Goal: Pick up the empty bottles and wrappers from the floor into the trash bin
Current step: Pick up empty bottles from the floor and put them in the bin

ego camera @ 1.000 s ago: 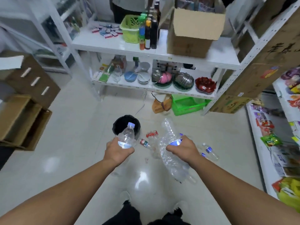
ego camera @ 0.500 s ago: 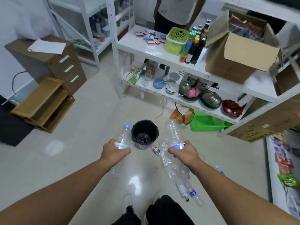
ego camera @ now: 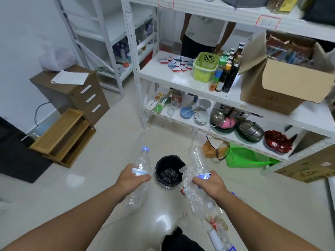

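Note:
My left hand (ego camera: 131, 178) grips a clear empty bottle (ego camera: 140, 161) with a blue cap, held upright just left of the trash bin (ego camera: 169, 173). The bin is small and round with a black liner, standing on the floor between my hands. My right hand (ego camera: 208, 183) grips a bundle of crumpled clear bottles (ego camera: 196, 162) that reaches from above the bin's right rim down past my wrist. More bottles and a red wrapper (ego camera: 215, 221) lie on the floor under my right forearm.
A white shelf rack (ego camera: 181, 80) with dishes, sauce bottles and a cardboard box (ego camera: 282, 84) stands behind the bin. A person stands behind the rack. A green crate (ego camera: 244, 158) sits under it. Wooden trays (ego camera: 63, 136) and a drawer unit (ego camera: 78, 91) are at left.
The view has tilted up and drawn nearer the bin. Both hands, still holding their bottles, now flank the bin, with the left bottle raised higher beside it.

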{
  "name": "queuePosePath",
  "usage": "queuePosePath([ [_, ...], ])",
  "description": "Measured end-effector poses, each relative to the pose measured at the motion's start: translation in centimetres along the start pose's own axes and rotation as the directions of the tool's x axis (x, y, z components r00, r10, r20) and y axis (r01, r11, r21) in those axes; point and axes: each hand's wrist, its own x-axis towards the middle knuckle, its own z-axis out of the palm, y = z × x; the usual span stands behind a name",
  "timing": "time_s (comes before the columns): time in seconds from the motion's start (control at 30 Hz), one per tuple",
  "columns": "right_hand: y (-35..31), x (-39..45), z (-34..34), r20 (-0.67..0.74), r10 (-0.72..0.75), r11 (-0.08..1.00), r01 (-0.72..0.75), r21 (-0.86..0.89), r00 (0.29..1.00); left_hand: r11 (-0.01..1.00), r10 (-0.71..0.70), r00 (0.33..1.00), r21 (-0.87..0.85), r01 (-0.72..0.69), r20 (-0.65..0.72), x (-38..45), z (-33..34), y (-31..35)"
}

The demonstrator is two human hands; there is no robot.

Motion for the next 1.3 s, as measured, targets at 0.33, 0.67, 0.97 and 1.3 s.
queuePosePath([
  [0.33, 0.8, 8.6, -1.9, 0.027, 0.092, 0.986, -0.095, 0.136, 0.995, 0.987, 0.004, 1.000, 0.161, -0.005, 0.003, 6.0, 2.1, 6.1],
  [0.67, 2.2, 11.6, -1.2, 0.031, 0.193, 0.968, -0.196, 0.159, 0.981, 0.976, -0.053, 0.997, 0.213, 0.039, 0.059, 12.3, 3.8, 7.9],
  [0.97, 1.2, 13.6, 1.9, -0.013, 0.346, 0.904, -0.329, 0.273, 0.938, 0.932, -0.049, 0.947, 0.355, -0.072, 0.318, 22.7, 5.9, 9.1],
  [1.3, -1.4, 14.7, 10.0, -0.063, 0.579, 0.738, -0.490, 0.464, 0.813, 0.851, -0.060, 0.889, 0.488, -0.192, 0.454, 33.4, 7.0, 9.5],
])
